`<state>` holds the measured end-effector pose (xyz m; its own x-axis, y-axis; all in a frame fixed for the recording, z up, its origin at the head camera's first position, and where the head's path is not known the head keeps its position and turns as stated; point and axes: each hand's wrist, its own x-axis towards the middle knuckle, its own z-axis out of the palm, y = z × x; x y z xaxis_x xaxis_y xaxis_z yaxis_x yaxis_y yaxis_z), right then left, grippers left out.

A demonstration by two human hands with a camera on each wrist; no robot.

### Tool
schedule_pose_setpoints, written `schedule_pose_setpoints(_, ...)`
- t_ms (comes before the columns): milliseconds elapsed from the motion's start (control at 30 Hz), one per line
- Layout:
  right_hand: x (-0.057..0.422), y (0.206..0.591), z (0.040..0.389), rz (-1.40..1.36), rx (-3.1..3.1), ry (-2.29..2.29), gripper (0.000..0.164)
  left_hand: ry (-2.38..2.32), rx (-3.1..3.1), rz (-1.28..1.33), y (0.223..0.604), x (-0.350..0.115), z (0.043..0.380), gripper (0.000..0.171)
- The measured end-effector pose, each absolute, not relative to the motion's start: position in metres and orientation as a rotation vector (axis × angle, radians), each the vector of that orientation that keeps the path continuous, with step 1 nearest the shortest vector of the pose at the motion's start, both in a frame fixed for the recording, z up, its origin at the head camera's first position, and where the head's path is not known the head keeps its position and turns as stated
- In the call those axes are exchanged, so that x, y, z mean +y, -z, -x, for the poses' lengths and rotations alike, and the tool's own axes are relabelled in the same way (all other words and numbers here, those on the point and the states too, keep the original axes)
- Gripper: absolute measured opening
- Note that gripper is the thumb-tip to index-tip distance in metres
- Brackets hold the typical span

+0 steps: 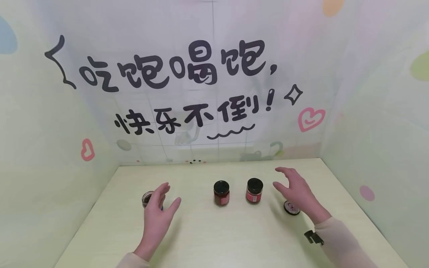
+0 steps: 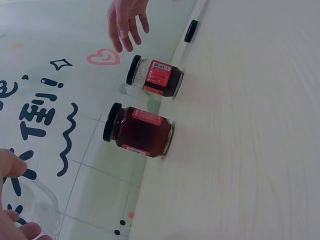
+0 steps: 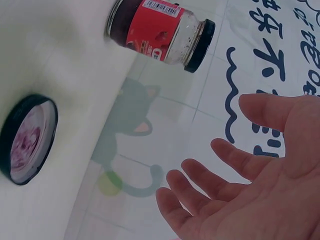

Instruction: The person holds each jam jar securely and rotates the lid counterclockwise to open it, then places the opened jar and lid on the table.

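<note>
My left hand [image 1: 156, 214] hovers at the left of the table, thumb spread away from the fingers. Partly hidden behind it is a lidless glass jar [image 1: 145, 199] with dark contents. A faint clear glass outline shows by the fingertips in the left wrist view; contact is not evident. On the right, my right hand [image 1: 299, 193] is raised with loosely bent fingers and holds nothing. Below it lies an upturned black jar lid [image 3: 31, 140] with purplish smears inside. Two black-capped jars stand between the hands: a dark red jam jar [image 1: 221, 195] and a red-labelled jar [image 1: 254, 192].
The pale wooden table [image 1: 214, 234] runs back to a printed fabric wall [image 1: 197, 22] with black lettering. Fabric sides enclose it at left and right. A black strap clip [image 1: 314, 237] sits at the right sleeve.
</note>
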<state>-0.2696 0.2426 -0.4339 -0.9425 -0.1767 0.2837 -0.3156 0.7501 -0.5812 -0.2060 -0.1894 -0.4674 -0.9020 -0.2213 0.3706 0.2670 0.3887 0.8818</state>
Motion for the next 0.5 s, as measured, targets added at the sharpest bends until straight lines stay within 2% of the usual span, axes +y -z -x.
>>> schedule_pose_setpoints(500,0.2,0.435,0.279,-0.46,-2.713,-0.953,0.05,1.605,-2.294,0.059,0.486,-0.164,0.217,0.067)
